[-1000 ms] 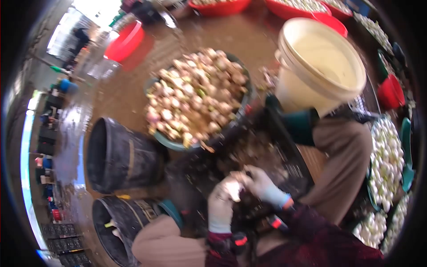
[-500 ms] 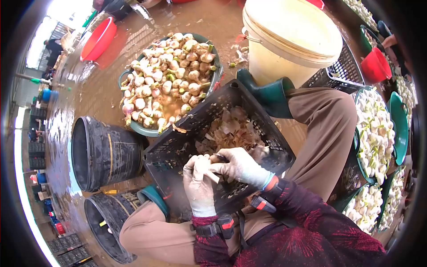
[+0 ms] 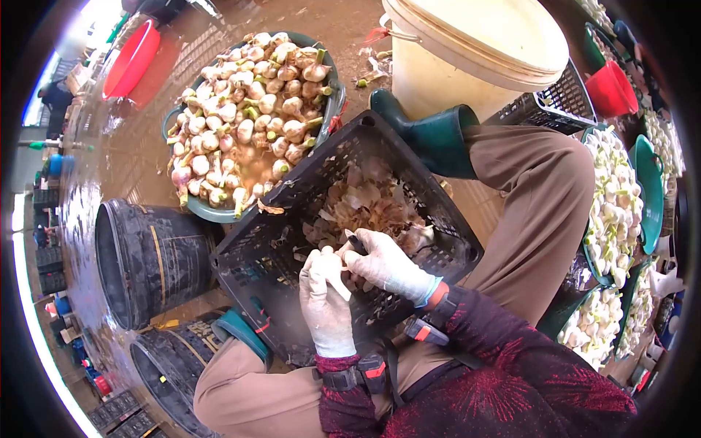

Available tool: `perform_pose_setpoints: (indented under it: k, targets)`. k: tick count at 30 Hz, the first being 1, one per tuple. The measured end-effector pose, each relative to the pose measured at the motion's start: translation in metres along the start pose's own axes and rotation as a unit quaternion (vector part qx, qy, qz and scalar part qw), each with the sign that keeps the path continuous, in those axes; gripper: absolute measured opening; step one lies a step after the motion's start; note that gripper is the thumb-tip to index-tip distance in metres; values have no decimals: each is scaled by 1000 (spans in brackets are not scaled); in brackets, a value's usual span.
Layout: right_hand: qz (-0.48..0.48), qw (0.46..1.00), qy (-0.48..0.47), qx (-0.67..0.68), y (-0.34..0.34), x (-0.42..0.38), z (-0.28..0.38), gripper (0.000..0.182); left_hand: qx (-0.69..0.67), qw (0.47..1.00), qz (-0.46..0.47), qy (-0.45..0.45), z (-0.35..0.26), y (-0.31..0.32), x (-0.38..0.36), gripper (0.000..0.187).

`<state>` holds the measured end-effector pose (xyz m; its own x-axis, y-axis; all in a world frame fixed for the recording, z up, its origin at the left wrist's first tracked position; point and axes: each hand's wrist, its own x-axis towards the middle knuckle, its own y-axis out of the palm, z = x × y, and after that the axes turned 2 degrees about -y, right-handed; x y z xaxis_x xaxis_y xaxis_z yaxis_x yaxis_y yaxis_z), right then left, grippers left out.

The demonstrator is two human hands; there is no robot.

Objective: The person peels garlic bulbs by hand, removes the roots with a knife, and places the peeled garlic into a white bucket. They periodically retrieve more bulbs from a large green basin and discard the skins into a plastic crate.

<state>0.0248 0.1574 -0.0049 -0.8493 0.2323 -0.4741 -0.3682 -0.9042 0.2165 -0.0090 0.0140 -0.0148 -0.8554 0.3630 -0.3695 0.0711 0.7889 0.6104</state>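
My left hand [image 3: 324, 296], in a whitish glove, is closed round a garlic bulb; its pale stem [image 3: 339, 286] points down and to the right. My right hand [image 3: 391, 266], gloved too, meets it at the bulb with thumb and fingers pressed together. A small dark-handled tool [image 3: 353, 239] pokes out of the right grip; its working end is hidden. Both hands are over a black plastic crate [image 3: 292, 193] between my legs. Papery garlic skins [image 3: 372, 204] lie heaped inside it.
A green tub of unpeeled garlic [image 3: 248, 124] stands beyond the crate. Black buckets [image 3: 164, 255] are at the left, and a cream bucket [image 3: 467, 66] stands behind my green boot [image 3: 427, 139]. Tubs of white garlic [image 3: 613, 208] line the right. Red basins [image 3: 133, 60] sit farther off.
The view has shifted, so the tub and crate appear farther left and higher. Both hands stay together at the garlic bulb, with the right hand's fingers slightly shifted.
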Motion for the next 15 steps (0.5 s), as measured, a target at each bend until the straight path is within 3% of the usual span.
perform_pose_setpoints:
  k: [1, 4, 6, 10, 12, 15]
  targets:
    - [1, 1000, 2, -3, -1, -3, 2, 24, -21, 1000, 22, -5, -3, -3, 4, 29]
    - [32, 972, -103, -208, 3, -8, 7, 31, 0, 999, 36, 12, -6, 3, 3, 25]
    - [15, 961, -79, -264, 10, -11, 10, 35, 96, 991, -91, 35, -3, 12, -3, 24]
    - [-49, 931, -158, -325, 16, -3, -8, 34, 33, 998, -62, -3, 1, 0, -1, 27]
    - [-43, 983, -98, -151, 16, 2, -12, 31, 3, 998, -64, -17, 1, -2, -1, 33]
    - [-19, 1000, 4, -19, 10, 7, -13, 28, 3, 1000, -6, -23, 6, -17, 2, 41]
